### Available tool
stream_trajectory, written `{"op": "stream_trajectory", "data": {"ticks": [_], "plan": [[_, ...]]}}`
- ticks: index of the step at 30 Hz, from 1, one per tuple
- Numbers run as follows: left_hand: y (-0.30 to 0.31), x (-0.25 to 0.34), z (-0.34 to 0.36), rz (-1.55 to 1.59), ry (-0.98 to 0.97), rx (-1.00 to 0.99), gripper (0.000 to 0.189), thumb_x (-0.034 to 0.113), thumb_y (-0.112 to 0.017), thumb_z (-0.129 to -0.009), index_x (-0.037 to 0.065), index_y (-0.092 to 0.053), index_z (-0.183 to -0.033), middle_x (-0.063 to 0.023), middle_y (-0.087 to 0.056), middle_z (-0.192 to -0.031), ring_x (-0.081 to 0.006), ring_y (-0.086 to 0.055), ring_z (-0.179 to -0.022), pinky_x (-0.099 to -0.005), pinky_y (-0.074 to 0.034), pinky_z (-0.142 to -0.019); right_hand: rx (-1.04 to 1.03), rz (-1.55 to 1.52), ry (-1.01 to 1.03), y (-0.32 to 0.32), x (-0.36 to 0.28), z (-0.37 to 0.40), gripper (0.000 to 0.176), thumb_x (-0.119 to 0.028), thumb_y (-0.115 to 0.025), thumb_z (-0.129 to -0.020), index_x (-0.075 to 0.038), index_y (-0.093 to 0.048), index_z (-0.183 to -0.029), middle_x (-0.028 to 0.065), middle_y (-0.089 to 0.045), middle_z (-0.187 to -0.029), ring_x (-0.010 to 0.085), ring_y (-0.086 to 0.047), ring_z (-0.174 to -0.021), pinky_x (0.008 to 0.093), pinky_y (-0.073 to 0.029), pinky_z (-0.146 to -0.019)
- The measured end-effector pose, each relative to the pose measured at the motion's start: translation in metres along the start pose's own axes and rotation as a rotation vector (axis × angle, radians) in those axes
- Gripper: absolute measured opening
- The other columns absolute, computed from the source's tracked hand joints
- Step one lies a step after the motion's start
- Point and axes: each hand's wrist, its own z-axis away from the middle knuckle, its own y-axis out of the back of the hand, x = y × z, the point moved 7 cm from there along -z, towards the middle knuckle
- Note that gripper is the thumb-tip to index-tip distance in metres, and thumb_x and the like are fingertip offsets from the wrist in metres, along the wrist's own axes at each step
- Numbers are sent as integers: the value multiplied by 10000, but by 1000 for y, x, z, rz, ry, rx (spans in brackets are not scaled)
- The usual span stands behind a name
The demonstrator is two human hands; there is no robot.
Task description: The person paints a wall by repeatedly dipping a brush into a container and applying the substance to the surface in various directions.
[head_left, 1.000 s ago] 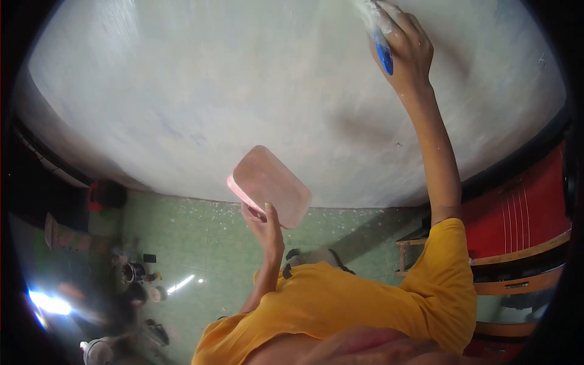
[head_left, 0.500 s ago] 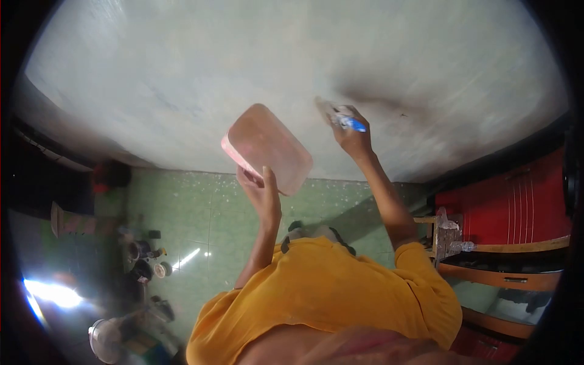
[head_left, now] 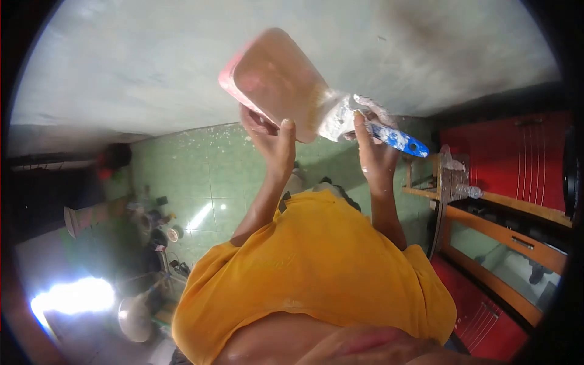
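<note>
At one pink tub (head_left: 274, 79), one brush (head_left: 336, 118)

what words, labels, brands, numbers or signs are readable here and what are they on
None can be read.
Yellow shirt: a faint mark near the neckline, too blurred to tell if it is lettering.
Blue brush handle: white smears, no readable lettering.
Pink container: no lettering visible.
Clear bottle: too small to tell if it has a label.
</note>
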Motion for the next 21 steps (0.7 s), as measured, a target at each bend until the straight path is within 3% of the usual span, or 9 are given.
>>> {"op": "stream_trajectory", "data": {"ticks": [3, 10, 13, 16, 17, 21], "plan": [[-30, -5, 31, -11, 3, -34, 1020, 327, -756, -734, -34, -83, -1411, -171, -304, -1340, -254, -368, -1233, -373, -342, -1001, 48, 255, 94, 35, 12, 6, 189, -75, -677, -829, 9, -623, -989, 68, -664, -843, 101, -624, -767, 253, -500, -674], [-68, -17, 84, -76, -60, -97, 1114, 362, -808, -661, -5, -71, -1412, -157, -282, -1341, -250, -350, -1230, -392, -329, -996, 27, 242, 103, 77, 22, 16, 239, -39, -701, -768, 8, -620, -989, 81, -666, -860, 126, -636, -779, 267, -509, -701], [-80, -20, 97, -90, -66, -112, 1119, 371, -807, -660, -6, -69, -1410, -162, -277, -1346, -254, -346, -1234, -397, -326, -998, 22, 282, 230, 93, 14, 20, 245, -34, -684, -791, 18, -603, -1016, 79, -659, -877, 124, -631, -769, 250, -505, -684], [-89, -21, 102, -77, -43, -97, 1105, 381, -797, -676, -13, -70, -1410, -172, -270, -1355, -261, -338, -1248, -404, -320, -1008, 98, -10, -70, 116, 27, 24, 232, -34, -658, -831, 30, -584, -1040, 77, -645, -893, 121, -625, -748, 233, -503, -667], [-92, -21, 103, -69, -30, -87, 1098, 384, -792, -684, -16, -71, -1409, -175, -268, -1358, -264, -334, -1254, -407, -317, -1013, 151, -80, 49, 126, 26, 25, 209, -44, -634, -864, 41, -571, -1045, 79, -630, -902, 119, -617, -716, 231, -515, -626], [-107, -16, 105, -18, -12, -27, 1037, 379, -755, -741, -34, -77, -1408, -175, -277, -1367, -263, -327, -1270, -405, -308, -1031, 263, -207, -104, 169, 42, 32, 215, -99, -612, -878, 19, -563, -1051, 90, -610, -958, 157, -609, -718, 269, -523, -600]]}}
